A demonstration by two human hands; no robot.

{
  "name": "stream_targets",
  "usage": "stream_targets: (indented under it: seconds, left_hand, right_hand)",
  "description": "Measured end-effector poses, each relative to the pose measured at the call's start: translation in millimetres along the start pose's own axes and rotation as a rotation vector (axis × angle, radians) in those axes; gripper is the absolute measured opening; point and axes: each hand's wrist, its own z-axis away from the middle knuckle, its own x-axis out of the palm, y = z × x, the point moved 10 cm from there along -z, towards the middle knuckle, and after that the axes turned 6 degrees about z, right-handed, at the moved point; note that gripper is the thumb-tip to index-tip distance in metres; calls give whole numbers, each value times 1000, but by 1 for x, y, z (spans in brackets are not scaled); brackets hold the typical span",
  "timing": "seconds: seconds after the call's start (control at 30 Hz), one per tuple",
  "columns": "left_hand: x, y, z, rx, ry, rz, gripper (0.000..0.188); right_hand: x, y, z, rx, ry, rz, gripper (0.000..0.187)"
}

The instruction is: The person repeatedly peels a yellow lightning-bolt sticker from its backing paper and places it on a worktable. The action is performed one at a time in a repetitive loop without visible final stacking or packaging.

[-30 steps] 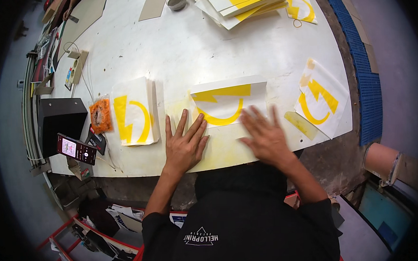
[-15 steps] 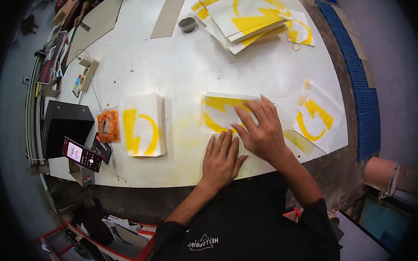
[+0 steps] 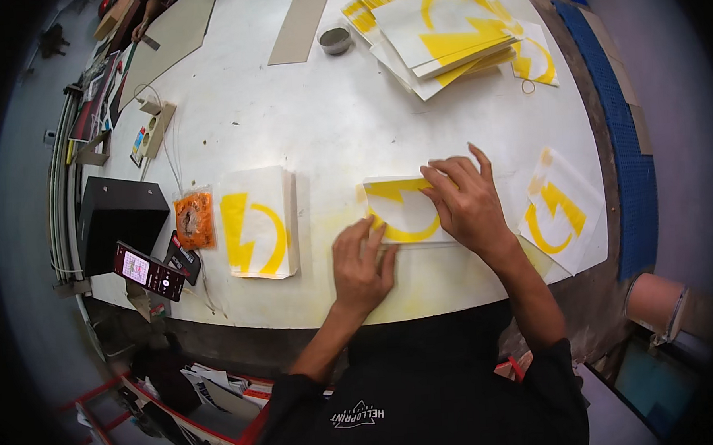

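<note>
A folded white paper sheet [image 3: 408, 212] with a yellow print lies on the white table in front of me. At its lower left corner is my left hand [image 3: 360, 262], its fingers loosely bent and apart, thumb out to the side, slightly blurred. My right hand [image 3: 468, 198] is over the sheet's right part, fingers arched and spread, with thumb and forefinger tips a little apart near the upper edge. Left of my hands is a neat stack of similar folded sheets [image 3: 257, 223]. Another printed sheet [image 3: 561, 213] lies slanted to the right.
Piled printed sheets [image 3: 452, 35] and a small bowl [image 3: 335, 40] are at the far side. On the left are an orange packet [image 3: 194, 219], a phone [image 3: 148, 271], a black box [image 3: 121, 217] and a power strip [image 3: 155, 132]. Another person's hand [image 3: 141, 29] shows top left.
My left hand has moved from the sheet's lower edge to its lower left corner. My right hand's fingers are drawn in slightly. The whole view has shifted a little.
</note>
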Motion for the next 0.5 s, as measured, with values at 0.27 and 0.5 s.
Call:
stream_targets:
  seconds: [0.27,0.5]
  left_hand:
    - [5,-3,9,-36,-162,-109,53]
    - [18,11,22,-12,-246,-209,61]
  right_hand:
    - [1,-44,87,-19,-55,-103,44]
    - [26,-37,119,56,-329,-47,55]
